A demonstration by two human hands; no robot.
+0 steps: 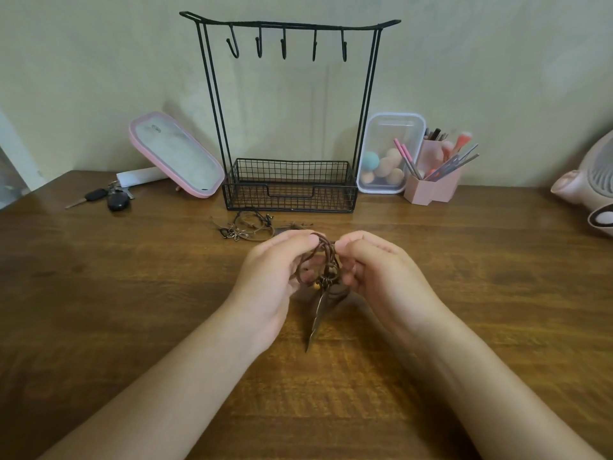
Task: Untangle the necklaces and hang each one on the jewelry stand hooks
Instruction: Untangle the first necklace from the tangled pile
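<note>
Table [132, 293]: brown wood, fills the lower view and carries everything.

Stand [289, 24]: black wire, upright at the back centre against the wall, with a mesh basket at its base. All five hooks [283, 48] on the top bar are bare.

Your left hand [268, 280] and right hand [381, 277] are raised over the table's middle, in front of the stand and facing each other. Both have fingers curled and pinch the same bundle [320, 260] of brown cord necklaces. Your left thumb and your right fingertips meet the cords at the top of the loops.

Mirror [179, 154]: pink frame, tilted back, just left of the stand.

Fan [593, 174]: pale pink, cut off by the right edge.

Box [391, 151]: clear, on end just right of the stand, with makeup sponges inside.

Holder [431, 190]: pink, touching the box, full of brushes.

From the bundle a long leaf-shaped pendant [316, 320] hangs point down between your wrists, below a cluster of beads and rings.

Pile [245, 227]: more cord necklaces, tangled, lying on the table between the basket and your left hand.

Keys [112, 199]: far left, near the mirror.
</note>
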